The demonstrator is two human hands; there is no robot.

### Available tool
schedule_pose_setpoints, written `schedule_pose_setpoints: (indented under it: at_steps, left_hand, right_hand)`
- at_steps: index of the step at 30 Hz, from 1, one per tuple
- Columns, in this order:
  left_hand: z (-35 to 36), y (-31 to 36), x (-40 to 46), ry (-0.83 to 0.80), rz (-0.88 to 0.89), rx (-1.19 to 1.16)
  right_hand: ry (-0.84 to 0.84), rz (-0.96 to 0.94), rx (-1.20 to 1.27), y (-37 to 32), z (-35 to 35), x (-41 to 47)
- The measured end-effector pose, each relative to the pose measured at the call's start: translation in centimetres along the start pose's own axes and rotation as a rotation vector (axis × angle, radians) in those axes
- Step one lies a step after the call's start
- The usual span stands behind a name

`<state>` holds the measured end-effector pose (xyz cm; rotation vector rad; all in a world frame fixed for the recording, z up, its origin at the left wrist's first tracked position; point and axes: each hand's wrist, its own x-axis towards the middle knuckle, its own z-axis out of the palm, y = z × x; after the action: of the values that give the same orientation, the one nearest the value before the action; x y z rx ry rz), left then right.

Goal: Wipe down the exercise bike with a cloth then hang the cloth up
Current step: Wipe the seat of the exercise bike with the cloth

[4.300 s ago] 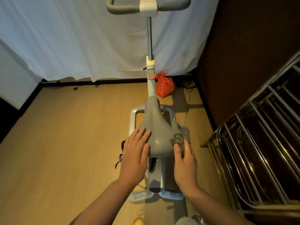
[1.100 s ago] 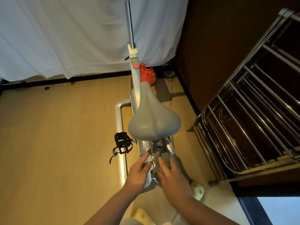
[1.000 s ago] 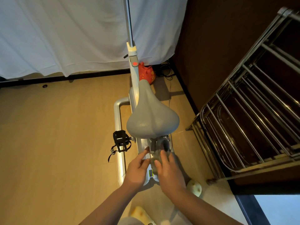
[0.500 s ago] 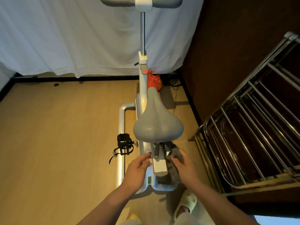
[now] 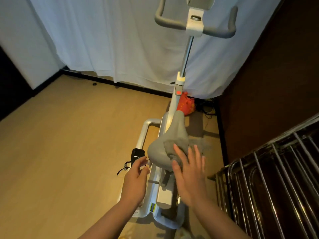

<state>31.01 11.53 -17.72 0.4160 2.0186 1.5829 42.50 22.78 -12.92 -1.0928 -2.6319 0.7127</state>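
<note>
I have my right hand [image 5: 188,171] flat, fingers spread, pressing the gray cloth [image 5: 176,147] on the saddle [image 5: 165,144] of the exercise bike [image 5: 177,100]. My left hand [image 5: 136,180] floats open beside it (holding nothing). The saddle runs long, away from me, so the right hand is closer for wiping.

Right hand [image 5: 189,171] covers part of cloth [image 5: 174,144]; handlebar [image 5: 215,30] console cut off at top edge; fingers motion-blurred.
</note>
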Motion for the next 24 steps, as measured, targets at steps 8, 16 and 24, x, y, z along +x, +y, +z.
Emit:
schedule_pose_setpoints:
  at_steps: [8, 16, 24]
  left_hand:
    - [2.7, 3.2, -0.1, 0.232, 0.131, -0.028]
    - [4.5, 3.1, 0.2, 0.417, 0.109, -0.013]
    - [5.7, 3.1, -0.9, 0.4, 0.083, -0.153]
  right_hand:
    - [-0.269, -0.229, -0.134, 1.3, -2.8, 4.8]
    - [-0.441, -0.592, -0.29, 0.8, -2.8, 10.0]
    - [-0.374, -0.592, -0.215, 1.3, -2.9, 8.6]
